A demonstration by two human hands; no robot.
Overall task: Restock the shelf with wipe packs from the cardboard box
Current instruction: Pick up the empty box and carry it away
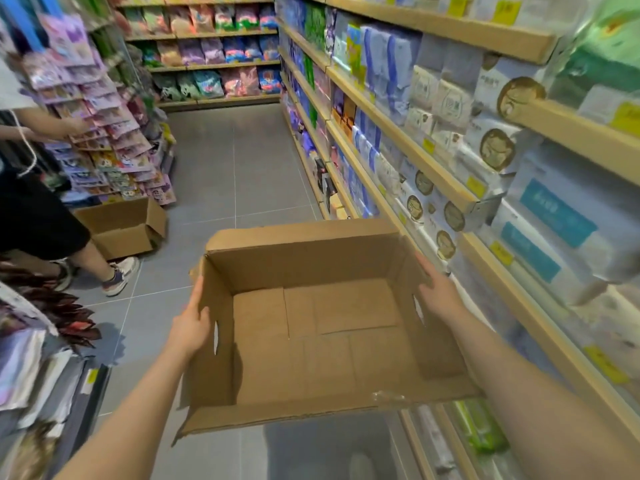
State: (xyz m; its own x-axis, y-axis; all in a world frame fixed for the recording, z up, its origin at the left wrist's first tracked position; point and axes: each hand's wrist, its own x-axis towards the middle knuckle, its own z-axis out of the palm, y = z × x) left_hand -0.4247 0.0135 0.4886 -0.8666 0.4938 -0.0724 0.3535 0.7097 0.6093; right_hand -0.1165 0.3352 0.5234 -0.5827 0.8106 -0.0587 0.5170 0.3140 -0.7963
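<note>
An open brown cardboard box (322, 327) is held up in front of me above the grey floor, and nothing lies inside it. My left hand (192, 323) lies flat against its left wall near a hand slot. My right hand (438, 292) presses the outside of its right wall with straight fingers. The wooden shelf (433, 174) on my right carries rows of white and blue wipe packs (498, 147).
A second open cardboard box (121, 226) sits on the floor at left beside a person (38, 216) standing at a rack of purple packets (104, 109). More stocked shelves (207, 46) close the aisle's far end. Grey tiled floor (235, 161) runs down the middle.
</note>
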